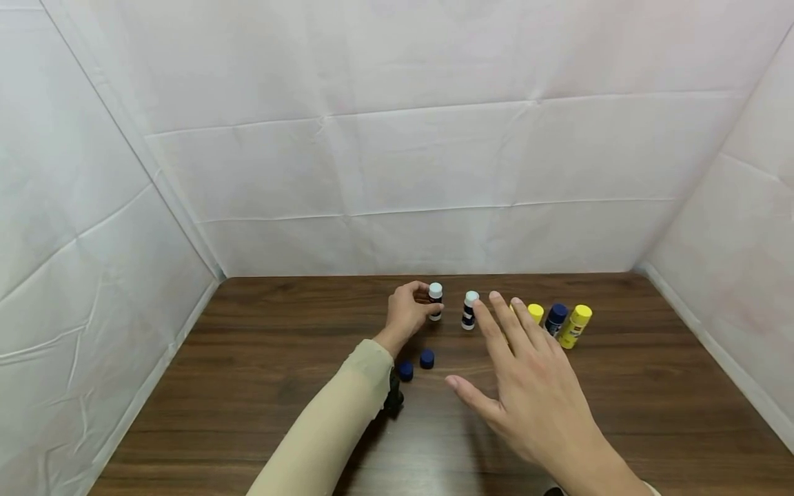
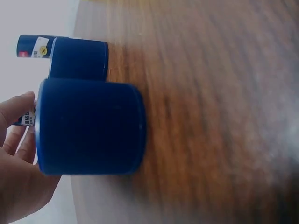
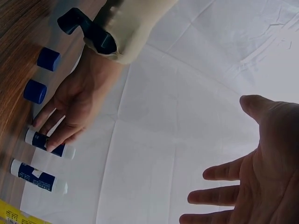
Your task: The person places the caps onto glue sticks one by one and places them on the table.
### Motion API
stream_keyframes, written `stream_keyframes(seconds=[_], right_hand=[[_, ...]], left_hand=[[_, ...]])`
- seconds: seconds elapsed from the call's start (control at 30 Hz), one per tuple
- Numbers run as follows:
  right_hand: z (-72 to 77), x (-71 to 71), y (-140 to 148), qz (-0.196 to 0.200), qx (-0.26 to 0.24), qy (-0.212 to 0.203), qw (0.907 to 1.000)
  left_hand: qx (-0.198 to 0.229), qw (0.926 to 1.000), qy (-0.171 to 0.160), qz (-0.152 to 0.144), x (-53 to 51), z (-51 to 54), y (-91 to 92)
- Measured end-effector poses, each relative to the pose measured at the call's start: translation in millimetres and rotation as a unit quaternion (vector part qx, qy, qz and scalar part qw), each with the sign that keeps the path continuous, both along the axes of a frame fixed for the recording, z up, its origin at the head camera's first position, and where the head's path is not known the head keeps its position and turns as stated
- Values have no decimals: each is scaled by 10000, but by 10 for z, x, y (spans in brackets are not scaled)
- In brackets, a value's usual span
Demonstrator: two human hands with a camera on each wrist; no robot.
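With thumb in front and fingers behind, my left hand (image 1: pixel 406 315) holds a navy-labelled glue stick (image 1: pixel 435 292) upright on the table, its white end up and its blue cap off. A second uncapped glue stick (image 1: pixel 469 313) stands to its right, apart from the hand. Two blue caps (image 1: pixel 426 359) (image 1: pixel 406 371) sit nearer to me; in the left wrist view one blue cap (image 2: pixel 93 127) looms large and partly covers the other. My right hand (image 1: pixel 530 379) hovers over the table with fingers spread and straight, holding nothing, as the right wrist view also shows.
Beyond my right fingers stand a yellow glue stick (image 1: pixel 575 326), a blue-capped one (image 1: pixel 555 318) and another yellow top (image 1: pixel 535 312), partly hidden by that hand. White sheeting (image 1: pixel 434 158) rises behind the dark wooden table (image 1: pixel 248 386) and along both sides.
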State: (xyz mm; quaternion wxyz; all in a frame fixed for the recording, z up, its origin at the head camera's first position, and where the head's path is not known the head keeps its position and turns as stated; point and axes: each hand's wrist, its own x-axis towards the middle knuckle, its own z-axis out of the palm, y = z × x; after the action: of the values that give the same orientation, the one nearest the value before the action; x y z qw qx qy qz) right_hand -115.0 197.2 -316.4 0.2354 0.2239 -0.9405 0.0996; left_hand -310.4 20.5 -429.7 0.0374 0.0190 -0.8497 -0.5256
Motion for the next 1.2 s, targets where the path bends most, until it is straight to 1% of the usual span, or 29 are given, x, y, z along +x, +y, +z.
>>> stream_keyframes(seconds=[0.1,0.17,0.23,0.3,0.37,0.43,0.5,0.57,0.67,0.73,0.8,0.83,0.9,0.97,1.03,1.1,1.2], right_hand=[[-3,-7,1,-33,-4,-14,10000],[-7,-15,5,-52,8,-26,10000],[-13,-24,13,-70,31,-53,10000],[-22,-37,23,-100,53,-84,9999],[-34,-53,33,-126,72,-117,9998],[-49,-66,40,-160,88,-157,9997],[-65,-75,48,-202,112,-205,9995],[-81,-83,52,-223,136,-256,9993],[-98,-95,55,-220,172,-312,9991],[-104,-109,50,-173,189,-320,9992],[-107,-124,43,-127,199,-298,9993],[-108,-130,41,-110,201,-288,9993],[-106,-143,38,-87,202,-240,9995],[-104,-153,36,-85,196,-215,9995],[-105,-158,38,-95,183,-211,9996],[-107,-159,40,-102,168,-211,9996],[-115,-169,45,-47,123,-167,9998]], left_hand=[[55,10000,63,-5,17,7,-33],[79,9999,138,-2,33,33,-56],[145,9996,238,-1,60,81,-81],[247,9988,419,-14,98,144,-113],[342,9976,604,-3,165,220,-161],[425,9955,850,-3,270,296,-228],[509,9915,1201,-21,410,367,-308],[622,9854,1582,-40,584,438,-402],[876,9732,2127,-66,875,550,-550],[1005,9664,2364,-45,1078,624,-653],[1075,9614,2533,-43,1266,689,-742],[1093,9595,2596,-58,1350,717,-779],[1062,9559,2738,-84,1485,770,-834],[1033,9531,2841,-115,1579,821,-871],[993,9502,2952,-119,1633,867,-894],[995,9487,2998,-120,1660,901,-907],[987,9482,3018,-115,1679,925,-919]])
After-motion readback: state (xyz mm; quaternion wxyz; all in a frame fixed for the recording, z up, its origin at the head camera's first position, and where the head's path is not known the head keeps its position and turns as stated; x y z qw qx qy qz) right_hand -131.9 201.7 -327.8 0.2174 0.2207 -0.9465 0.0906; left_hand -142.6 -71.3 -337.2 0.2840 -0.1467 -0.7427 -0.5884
